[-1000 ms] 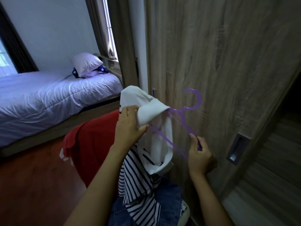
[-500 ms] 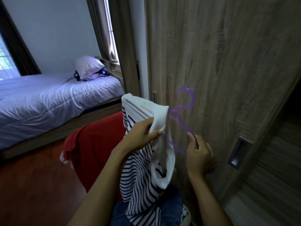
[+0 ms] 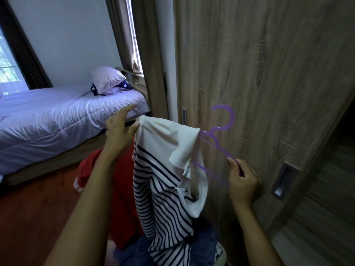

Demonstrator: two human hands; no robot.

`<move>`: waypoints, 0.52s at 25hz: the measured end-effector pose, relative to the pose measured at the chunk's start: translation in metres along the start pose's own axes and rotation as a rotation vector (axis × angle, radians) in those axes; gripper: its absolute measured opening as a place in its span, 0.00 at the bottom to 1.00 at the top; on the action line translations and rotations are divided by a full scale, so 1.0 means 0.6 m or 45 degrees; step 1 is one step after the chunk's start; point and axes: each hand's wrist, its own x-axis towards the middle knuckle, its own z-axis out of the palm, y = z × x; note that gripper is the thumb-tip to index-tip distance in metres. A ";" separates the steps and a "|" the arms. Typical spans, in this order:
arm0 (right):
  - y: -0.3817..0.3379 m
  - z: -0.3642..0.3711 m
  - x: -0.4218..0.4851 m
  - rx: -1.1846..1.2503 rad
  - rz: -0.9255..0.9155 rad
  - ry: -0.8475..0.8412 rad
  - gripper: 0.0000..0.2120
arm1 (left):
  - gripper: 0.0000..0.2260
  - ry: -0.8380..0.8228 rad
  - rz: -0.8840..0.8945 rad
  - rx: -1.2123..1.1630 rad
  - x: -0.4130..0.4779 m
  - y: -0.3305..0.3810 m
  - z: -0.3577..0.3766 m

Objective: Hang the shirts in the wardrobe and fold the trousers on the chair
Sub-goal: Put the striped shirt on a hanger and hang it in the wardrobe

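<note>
A white shirt with navy stripes (image 3: 163, 181) hangs partly over a purple plastic hanger (image 3: 221, 135), in front of the closed wooden wardrobe door (image 3: 259, 73). My right hand (image 3: 243, 179) grips the hanger's right arm. My left hand (image 3: 120, 129) pinches the shirt's top left edge with thumb and fingers, the index finger sticking out. Below, a red garment (image 3: 119, 189) and blue denim trousers (image 3: 201, 244) lie piled on a chair whose seat edge (image 3: 221, 252) just shows.
A bed (image 3: 57, 120) with white bedding and a pillow (image 3: 105, 78) stands at the left, across a reddish wooden floor (image 3: 28, 217). The wardrobe door has a recessed handle (image 3: 284, 181); a dark opening (image 3: 343, 141) lies to its right.
My left hand slid from the shirt's collar up and left to its top edge, spreading the shirt wider over the hanger. The hanger rose slightly with my right hand.
</note>
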 end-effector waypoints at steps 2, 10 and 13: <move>0.000 -0.006 0.003 0.013 -0.015 -0.032 0.17 | 0.12 -0.186 0.052 -0.086 0.013 0.001 -0.016; 0.009 -0.013 0.003 0.051 -0.069 -0.041 0.26 | 0.15 -0.630 -0.060 -0.027 0.039 0.003 -0.032; 0.020 -0.015 0.008 0.047 -0.080 -0.027 0.26 | 0.11 -0.668 0.026 0.088 0.046 0.007 -0.045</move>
